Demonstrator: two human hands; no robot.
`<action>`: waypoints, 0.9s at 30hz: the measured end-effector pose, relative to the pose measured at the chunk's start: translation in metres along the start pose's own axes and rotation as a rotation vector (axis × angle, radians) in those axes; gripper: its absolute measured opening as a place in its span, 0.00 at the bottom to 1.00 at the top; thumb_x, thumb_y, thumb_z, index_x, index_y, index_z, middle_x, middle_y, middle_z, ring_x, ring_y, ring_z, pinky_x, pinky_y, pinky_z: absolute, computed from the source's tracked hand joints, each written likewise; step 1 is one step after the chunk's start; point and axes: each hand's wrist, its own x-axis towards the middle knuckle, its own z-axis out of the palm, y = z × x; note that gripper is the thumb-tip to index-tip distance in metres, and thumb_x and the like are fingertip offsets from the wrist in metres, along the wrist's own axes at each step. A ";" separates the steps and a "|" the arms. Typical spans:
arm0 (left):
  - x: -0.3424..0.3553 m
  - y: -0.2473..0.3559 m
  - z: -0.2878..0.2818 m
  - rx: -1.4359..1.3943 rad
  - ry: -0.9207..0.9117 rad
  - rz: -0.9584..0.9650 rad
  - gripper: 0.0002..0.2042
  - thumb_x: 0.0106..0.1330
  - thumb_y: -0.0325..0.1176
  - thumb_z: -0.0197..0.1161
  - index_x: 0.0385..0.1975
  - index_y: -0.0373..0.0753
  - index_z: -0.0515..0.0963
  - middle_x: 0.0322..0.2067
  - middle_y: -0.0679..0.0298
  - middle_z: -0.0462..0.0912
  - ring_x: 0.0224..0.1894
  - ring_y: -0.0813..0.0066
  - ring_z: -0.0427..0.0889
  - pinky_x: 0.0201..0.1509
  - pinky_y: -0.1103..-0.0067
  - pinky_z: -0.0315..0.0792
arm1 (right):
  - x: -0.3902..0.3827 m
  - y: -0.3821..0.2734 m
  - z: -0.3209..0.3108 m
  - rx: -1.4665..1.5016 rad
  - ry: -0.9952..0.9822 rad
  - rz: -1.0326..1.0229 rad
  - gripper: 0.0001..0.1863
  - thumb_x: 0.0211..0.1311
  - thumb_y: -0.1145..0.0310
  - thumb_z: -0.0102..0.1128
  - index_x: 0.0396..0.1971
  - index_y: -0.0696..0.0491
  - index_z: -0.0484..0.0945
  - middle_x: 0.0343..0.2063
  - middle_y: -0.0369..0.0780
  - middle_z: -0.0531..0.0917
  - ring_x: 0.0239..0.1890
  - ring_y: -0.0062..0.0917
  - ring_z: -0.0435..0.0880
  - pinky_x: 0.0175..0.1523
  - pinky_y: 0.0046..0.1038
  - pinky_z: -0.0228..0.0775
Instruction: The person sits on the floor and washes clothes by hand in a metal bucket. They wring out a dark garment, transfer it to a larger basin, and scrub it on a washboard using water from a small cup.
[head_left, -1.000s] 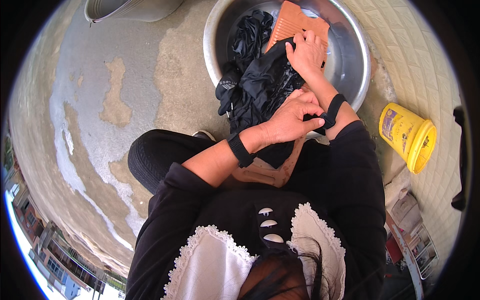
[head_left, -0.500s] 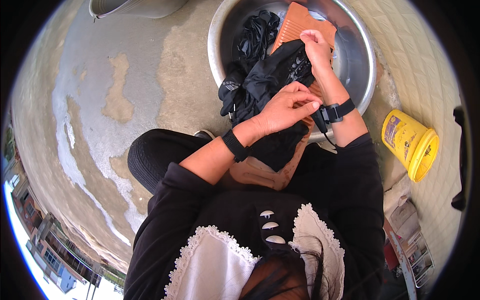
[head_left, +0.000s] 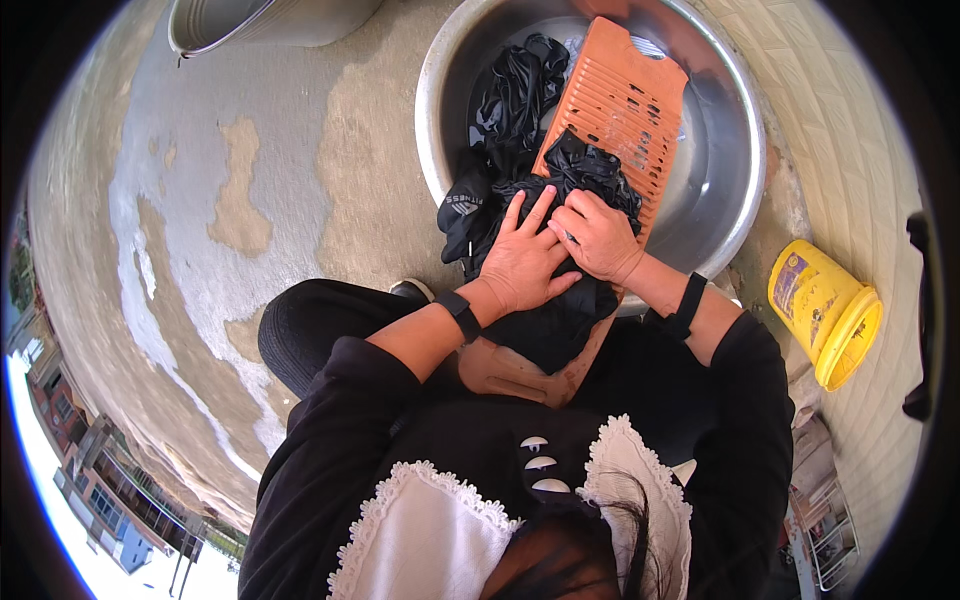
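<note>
A wet black garment (head_left: 553,335) lies bunched on an orange ridged washboard (head_left: 625,110), which slants out of a large metal basin (head_left: 431,120) toward my lap. My left hand (head_left: 522,265) lies flat on the cloth with its fingers spread. Just right of it, my right hand (head_left: 602,240) is closed with curled fingers around a fold of the same garment. Part of the cloth hangs over the basin's near left rim. More dark wet fabric (head_left: 520,85) sits in the basin, left of the board.
A yellow bucket (head_left: 815,300) lies on its side right of the basin, near a pale wall (head_left: 850,150). At the upper left stands a grey metal tub (head_left: 300,25). Wet patches mark the concrete floor (head_left: 270,180). A white wire rack (head_left: 832,530) shows at the lower right.
My right hand has come down from the board's upper part toward my left hand, bunching the garment. More of the washboard's ridges now show. My left hand has flattened onto the cloth.
</note>
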 end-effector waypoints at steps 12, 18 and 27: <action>0.004 -0.007 -0.001 -0.114 -0.108 -0.024 0.24 0.63 0.55 0.56 0.57 0.53 0.75 0.65 0.68 0.66 0.74 0.54 0.47 0.73 0.51 0.36 | 0.008 0.028 0.015 -0.088 -0.037 0.060 0.08 0.59 0.65 0.60 0.25 0.51 0.73 0.25 0.39 0.75 0.30 0.35 0.80 0.30 0.33 0.73; 0.004 -0.005 0.000 -0.090 0.058 0.001 0.25 0.63 0.55 0.56 0.58 0.52 0.75 0.65 0.65 0.65 0.74 0.56 0.47 0.73 0.52 0.36 | 0.044 0.130 0.017 -0.393 0.131 0.241 0.05 0.61 0.67 0.56 0.32 0.48 0.69 0.29 0.40 0.78 0.32 0.40 0.82 0.31 0.42 0.73; 0.007 -0.004 -0.003 -0.062 0.015 0.029 0.26 0.63 0.57 0.55 0.59 0.54 0.75 0.66 0.65 0.64 0.74 0.55 0.45 0.73 0.50 0.35 | -0.006 0.068 -0.021 -0.087 -0.102 0.106 0.20 0.54 0.69 0.65 0.49 0.44 0.76 0.52 0.39 0.74 0.58 0.43 0.69 0.64 0.40 0.61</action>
